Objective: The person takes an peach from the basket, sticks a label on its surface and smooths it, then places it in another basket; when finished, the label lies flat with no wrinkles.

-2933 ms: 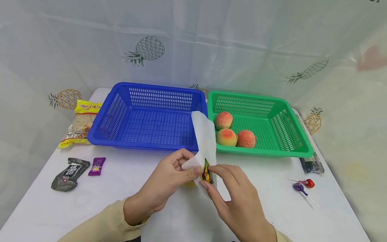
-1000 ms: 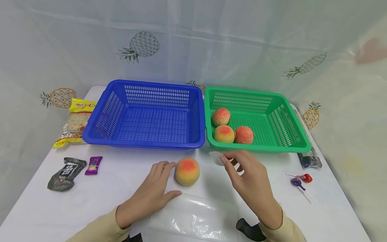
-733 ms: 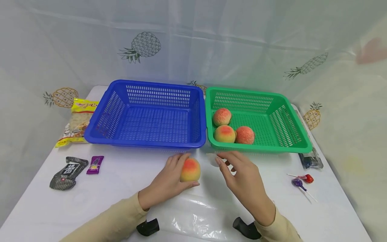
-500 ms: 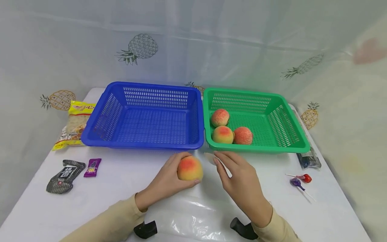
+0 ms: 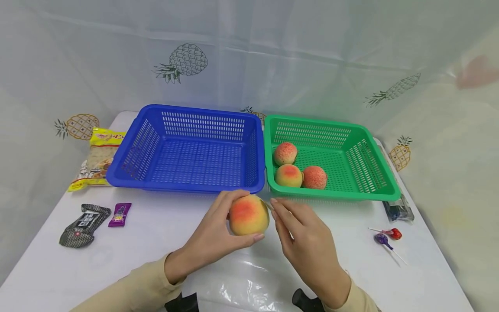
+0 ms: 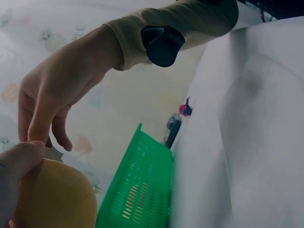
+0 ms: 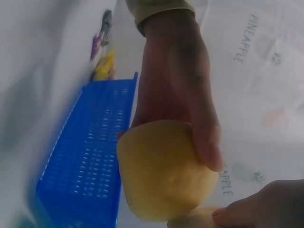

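Observation:
My left hand [image 5: 212,236] holds a yellow-and-red peach [image 5: 248,215] up over the table, thumb below and fingers round its far left side. At the peach's right side, my right hand [image 5: 309,245] pinches a small pale sticker [image 6: 54,154] between thumb and fingertips. In the right wrist view the sticker [image 7: 194,219] shows close under the peach [image 7: 164,171], overlapping its edge; its printed face is hidden. Behind my right hand stands a green basket [image 5: 351,197] with a peach [image 5: 286,153] and two others in its left part.
A blue basket [image 5: 187,188] stands at the back left, beside a yellow snack bag [image 5: 99,158]. Black-and-white [image 5: 85,226] and purple [image 5: 120,215] wrapped snacks lie left. Two lollipops [image 5: 386,239] and a dark packet [image 5: 399,210] lie right. A clear plastic sheet [image 5: 238,281] lies in front.
The sticker has come off its white sheet into my right hand. My left hand has picked the peach up off the table, and the right hand has brought the sticker leftward to it.

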Available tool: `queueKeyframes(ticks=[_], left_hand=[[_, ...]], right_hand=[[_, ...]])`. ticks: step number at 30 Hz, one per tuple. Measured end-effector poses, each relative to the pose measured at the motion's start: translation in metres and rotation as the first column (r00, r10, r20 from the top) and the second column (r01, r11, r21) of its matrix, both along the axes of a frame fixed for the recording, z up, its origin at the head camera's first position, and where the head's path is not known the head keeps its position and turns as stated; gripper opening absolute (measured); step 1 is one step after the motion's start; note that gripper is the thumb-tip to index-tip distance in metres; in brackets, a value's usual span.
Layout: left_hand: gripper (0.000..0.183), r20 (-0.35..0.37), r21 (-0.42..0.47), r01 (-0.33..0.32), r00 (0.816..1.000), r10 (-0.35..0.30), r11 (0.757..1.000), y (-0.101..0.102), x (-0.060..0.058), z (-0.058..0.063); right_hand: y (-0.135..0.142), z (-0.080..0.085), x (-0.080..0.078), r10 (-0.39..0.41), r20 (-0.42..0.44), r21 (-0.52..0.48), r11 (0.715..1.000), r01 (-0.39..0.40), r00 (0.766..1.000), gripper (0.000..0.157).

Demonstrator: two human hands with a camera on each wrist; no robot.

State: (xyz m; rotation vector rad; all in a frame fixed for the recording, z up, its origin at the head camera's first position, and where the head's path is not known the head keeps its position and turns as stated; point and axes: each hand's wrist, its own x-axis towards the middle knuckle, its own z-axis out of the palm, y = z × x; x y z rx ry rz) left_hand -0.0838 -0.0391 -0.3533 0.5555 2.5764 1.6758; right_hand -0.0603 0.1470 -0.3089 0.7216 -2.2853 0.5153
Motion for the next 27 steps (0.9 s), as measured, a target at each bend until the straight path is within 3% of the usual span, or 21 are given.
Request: queueKeyframes(ticks=[11,14,17,20,23,27], left_hand=[[0.073,-0.006,0.008,0.035,0.999,-0.035,0.999,-0.001,0.0,0.007],[0.073,0.026,0.019,0.065,0.997,-0.066,0.998,-0.005,-0.001,0.011],[0.074,0.077,0.085,0.14,0.986,-0.146,0.987,-0.008,-0.003,0.014],[0.075,0.115,0.187,0.241,0.957,-0.265,0.952,-0.011,-0.005,0.015],[0.073,0.133,0.317,0.324,0.915,-0.38,0.891,-0.013,-0.005,0.016],[0.07,0.141,0.45,0.363,0.873,-0.467,0.816,-0.014,-0.002,0.019]], right_hand=[[-0.002,0.007,0.007,0.093,0.108,0.053,0.994,-0.099,0.99,0.031],[0.001,0.011,0.009,0.118,0.177,0.117,0.983,-0.14,0.977,0.036],[0.004,0.015,0.009,0.141,0.212,0.187,0.965,-0.182,0.967,0.047],[0.004,0.02,0.008,0.182,0.149,0.226,0.95,-0.213,0.972,0.051],[0.001,0.025,0.007,0.248,0.014,0.223,0.944,-0.245,0.969,0.05],[-0.005,0.028,0.005,0.302,-0.22,0.168,0.948,-0.269,0.927,0.046]])
